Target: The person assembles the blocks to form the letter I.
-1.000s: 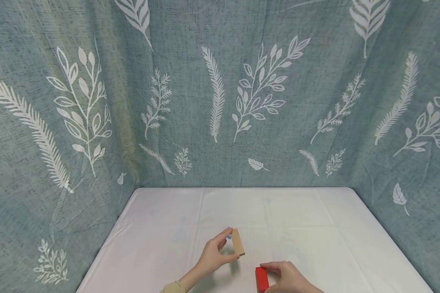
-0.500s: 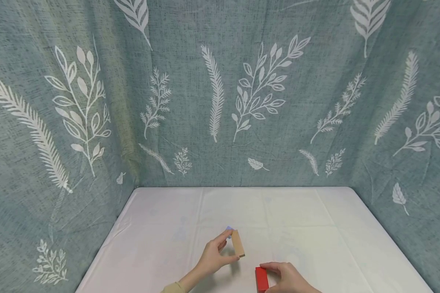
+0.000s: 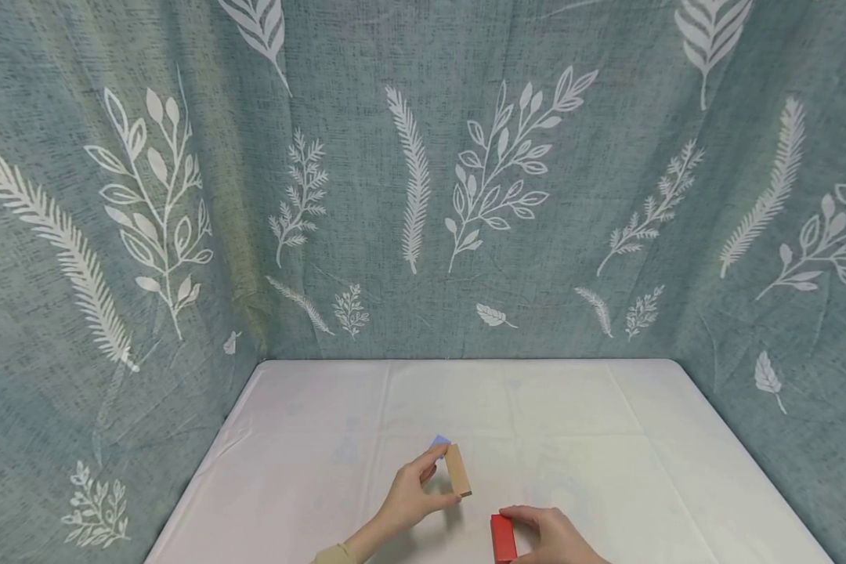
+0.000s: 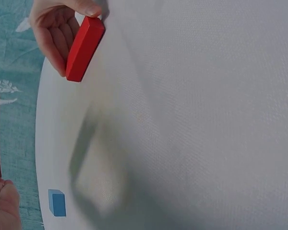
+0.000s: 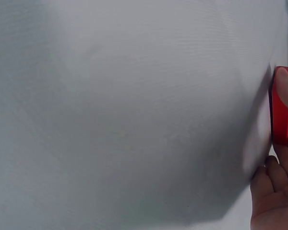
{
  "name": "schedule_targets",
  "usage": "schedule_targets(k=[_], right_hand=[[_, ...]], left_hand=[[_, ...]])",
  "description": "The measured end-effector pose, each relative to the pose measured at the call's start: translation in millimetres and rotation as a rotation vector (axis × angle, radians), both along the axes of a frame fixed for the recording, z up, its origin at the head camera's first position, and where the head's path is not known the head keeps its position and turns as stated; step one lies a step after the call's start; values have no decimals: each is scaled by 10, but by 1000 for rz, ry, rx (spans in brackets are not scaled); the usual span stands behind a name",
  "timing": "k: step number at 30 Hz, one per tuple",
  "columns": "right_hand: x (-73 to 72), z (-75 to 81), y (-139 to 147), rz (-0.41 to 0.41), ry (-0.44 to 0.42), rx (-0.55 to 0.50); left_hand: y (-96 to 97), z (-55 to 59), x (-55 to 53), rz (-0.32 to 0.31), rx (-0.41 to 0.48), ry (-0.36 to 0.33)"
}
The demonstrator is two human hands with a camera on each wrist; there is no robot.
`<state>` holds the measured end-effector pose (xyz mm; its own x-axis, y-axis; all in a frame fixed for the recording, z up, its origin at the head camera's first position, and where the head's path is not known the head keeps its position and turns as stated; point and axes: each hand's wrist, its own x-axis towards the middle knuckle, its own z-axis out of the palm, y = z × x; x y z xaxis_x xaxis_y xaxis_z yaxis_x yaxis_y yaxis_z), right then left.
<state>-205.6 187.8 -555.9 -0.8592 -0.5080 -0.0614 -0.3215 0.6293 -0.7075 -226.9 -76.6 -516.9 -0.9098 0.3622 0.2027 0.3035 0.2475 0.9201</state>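
Head view, bottom centre: left hand [image 3: 410, 495] pinches tan block [image 3: 458, 471], right hand [image 3: 555, 537] red block [image 3: 504, 539]; light, even end-to-end pressure should suit.

Was enclosed on three sides by teal leaf-print curtain [image 3: 366, 47]; was spread below with creased white tablecloth [image 3: 310, 407].

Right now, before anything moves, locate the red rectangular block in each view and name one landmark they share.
Head: red rectangular block at the bottom, right of centre.
Left wrist: red rectangular block near the top, left of centre.
Right wrist: red rectangular block at the right edge, partly covered by the thumb.
Shared landmark: the right hand gripping it.
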Motion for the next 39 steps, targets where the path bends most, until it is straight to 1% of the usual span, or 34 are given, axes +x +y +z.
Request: schedule_targets(k=[5,10,22,31,36,39], right_hand=[[12,-25,3,7,22,-14],[16,-34,5,7,25,-16],[17,-22,-6,3,-7,-8],[27,-26,-1,5,4,3],[28,3,-4,-19,-83,-27],[16,30,-1,-27,-118,-88]], left_hand=[[1,2,3,1,-4,5],[12,8,8,7,-5,3],[19,-1,27,14,7,6],[14,0,45,15,0,-11],[18,14,54,15,-1,-16],[18,13,54,16,-1,-16]])
